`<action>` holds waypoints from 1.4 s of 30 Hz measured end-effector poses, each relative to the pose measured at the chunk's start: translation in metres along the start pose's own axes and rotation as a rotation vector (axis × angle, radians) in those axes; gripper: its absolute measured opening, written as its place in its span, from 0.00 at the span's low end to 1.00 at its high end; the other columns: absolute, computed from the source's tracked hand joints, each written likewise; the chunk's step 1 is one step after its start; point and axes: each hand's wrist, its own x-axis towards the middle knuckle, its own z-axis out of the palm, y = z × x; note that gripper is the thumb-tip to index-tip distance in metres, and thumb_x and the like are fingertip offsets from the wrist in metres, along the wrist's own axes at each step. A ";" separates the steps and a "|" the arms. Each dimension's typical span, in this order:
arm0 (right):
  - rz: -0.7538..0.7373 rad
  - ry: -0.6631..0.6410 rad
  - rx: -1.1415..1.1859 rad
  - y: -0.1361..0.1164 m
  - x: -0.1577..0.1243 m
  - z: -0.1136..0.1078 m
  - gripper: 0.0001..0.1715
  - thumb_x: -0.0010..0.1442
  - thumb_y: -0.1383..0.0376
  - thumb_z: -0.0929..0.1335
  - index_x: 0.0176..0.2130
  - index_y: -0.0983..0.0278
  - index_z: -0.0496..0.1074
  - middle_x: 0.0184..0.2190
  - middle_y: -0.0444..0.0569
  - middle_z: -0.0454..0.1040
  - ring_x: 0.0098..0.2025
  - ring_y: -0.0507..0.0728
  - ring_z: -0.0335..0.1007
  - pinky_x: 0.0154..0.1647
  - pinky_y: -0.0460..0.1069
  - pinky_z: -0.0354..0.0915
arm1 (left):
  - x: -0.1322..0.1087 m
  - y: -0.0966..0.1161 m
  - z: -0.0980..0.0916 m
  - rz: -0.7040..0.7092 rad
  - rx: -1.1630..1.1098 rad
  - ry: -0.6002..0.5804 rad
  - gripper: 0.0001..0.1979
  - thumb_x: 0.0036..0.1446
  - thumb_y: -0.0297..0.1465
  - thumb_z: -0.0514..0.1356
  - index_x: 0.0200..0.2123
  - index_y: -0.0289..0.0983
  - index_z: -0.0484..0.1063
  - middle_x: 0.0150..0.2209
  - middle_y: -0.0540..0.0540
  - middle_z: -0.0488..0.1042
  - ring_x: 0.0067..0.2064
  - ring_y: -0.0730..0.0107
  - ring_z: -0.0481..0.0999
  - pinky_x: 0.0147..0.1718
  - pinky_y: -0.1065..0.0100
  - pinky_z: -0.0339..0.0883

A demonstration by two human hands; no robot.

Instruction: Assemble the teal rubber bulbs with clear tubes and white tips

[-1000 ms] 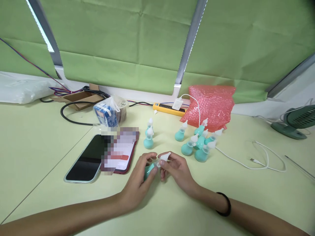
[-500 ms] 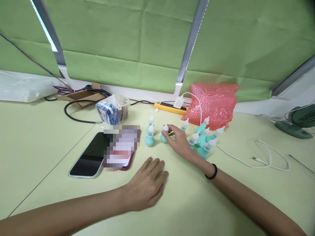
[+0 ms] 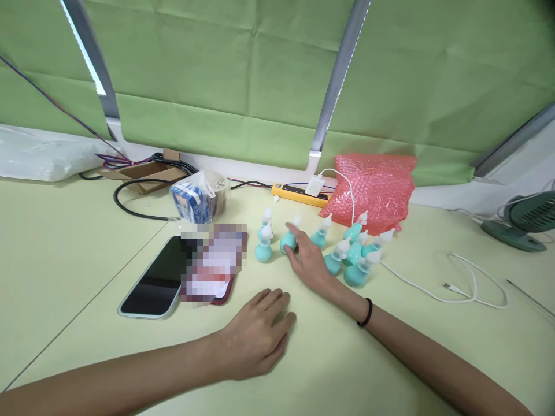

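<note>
I should move my right hand (image 3: 310, 263), fingers apart, lightly beside the teal bulb (image 3: 286, 241), my left hand (image 3: 255, 338) loosely spread.

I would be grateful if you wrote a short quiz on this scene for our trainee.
1. Fill in: the white charger is plugged into the yellow ____.
2. True or false: the left hand rests palm-down on the table.
3. What colour is the bulb at the fingers of the right hand: a) red, b) teal or c) black?

Key: 1. power strip; 2. true; 3. b.
</note>
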 end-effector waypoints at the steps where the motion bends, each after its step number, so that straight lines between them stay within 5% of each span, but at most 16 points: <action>1: -0.008 -0.024 -0.034 -0.001 0.000 -0.001 0.23 0.59 0.65 0.56 0.55 0.61 0.53 0.47 0.55 0.61 0.43 0.59 0.64 0.40 0.53 0.64 | 0.000 0.000 0.000 -0.001 0.001 0.003 0.13 0.55 0.26 0.46 0.43 0.31 0.63 0.45 0.34 0.63 0.48 0.53 0.61 0.43 0.54 0.58; 4: -0.013 -0.043 -0.062 -0.003 -0.002 -0.001 0.19 0.58 0.66 0.58 0.50 0.59 0.62 0.49 0.55 0.58 0.46 0.62 0.61 0.40 0.56 0.63 | 0.001 0.001 -0.001 -0.002 0.002 0.021 0.12 0.54 0.26 0.47 0.42 0.32 0.63 0.44 0.35 0.64 0.47 0.54 0.62 0.42 0.54 0.60; 8: -0.013 0.001 -0.042 -0.006 -0.005 0.000 0.22 0.56 0.66 0.61 0.51 0.57 0.61 0.56 0.53 0.46 0.50 0.63 0.56 0.45 0.58 0.60 | 0.002 0.002 -0.002 -0.010 -0.008 0.061 0.11 0.53 0.25 0.48 0.40 0.33 0.64 0.42 0.37 0.66 0.45 0.55 0.63 0.42 0.55 0.61; 13: -0.091 0.259 -0.020 -0.011 -0.009 -0.002 0.21 0.52 0.66 0.64 0.48 0.55 0.64 0.59 0.47 0.37 0.57 0.65 0.42 0.51 0.61 0.52 | 0.002 0.000 -0.003 0.003 -0.047 0.158 0.11 0.51 0.24 0.49 0.39 0.33 0.65 0.44 0.38 0.65 0.46 0.55 0.62 0.43 0.54 0.60; 17: -0.359 0.430 -0.078 -0.011 -0.007 -0.006 0.24 0.50 0.69 0.66 0.47 0.54 0.61 0.58 0.48 0.38 0.56 0.65 0.45 0.50 0.62 0.52 | 0.000 -0.002 -0.003 -0.009 -0.082 0.301 0.12 0.49 0.22 0.51 0.40 0.32 0.65 0.44 0.37 0.66 0.45 0.54 0.61 0.40 0.55 0.62; 21: -0.566 0.295 -0.263 -0.023 0.010 -0.013 0.24 0.54 0.66 0.64 0.51 0.58 0.56 0.58 0.55 0.45 0.52 0.65 0.49 0.47 0.62 0.50 | -0.002 -0.002 -0.002 0.057 -0.104 0.331 0.11 0.48 0.22 0.51 0.37 0.31 0.66 0.38 0.38 0.68 0.40 0.57 0.63 0.35 0.57 0.64; 27: -0.341 0.020 -0.433 -0.046 0.033 -0.009 0.21 0.59 0.62 0.57 0.51 0.67 0.56 0.45 0.58 0.65 0.45 0.62 0.54 0.41 0.60 0.45 | -0.004 -0.002 -0.004 0.069 -0.155 0.365 0.11 0.48 0.21 0.52 0.36 0.30 0.66 0.34 0.38 0.68 0.36 0.60 0.63 0.31 0.60 0.64; 35: -0.341 0.005 -0.471 -0.048 0.021 0.020 0.13 0.57 0.65 0.59 0.43 0.66 0.62 0.30 0.53 0.69 0.40 0.61 0.55 0.35 0.56 0.45 | -0.002 0.000 -0.005 0.100 -0.141 0.310 0.08 0.48 0.22 0.50 0.32 0.30 0.67 0.32 0.38 0.67 0.33 0.63 0.63 0.29 0.62 0.63; 42: -0.356 0.061 -0.480 -0.041 0.024 0.028 0.12 0.58 0.60 0.59 0.34 0.65 0.66 0.26 0.51 0.69 0.36 0.60 0.56 0.34 0.55 0.43 | -0.004 -0.001 -0.001 0.119 -0.118 0.300 0.08 0.48 0.22 0.51 0.32 0.30 0.67 0.32 0.38 0.68 0.33 0.62 0.63 0.29 0.62 0.62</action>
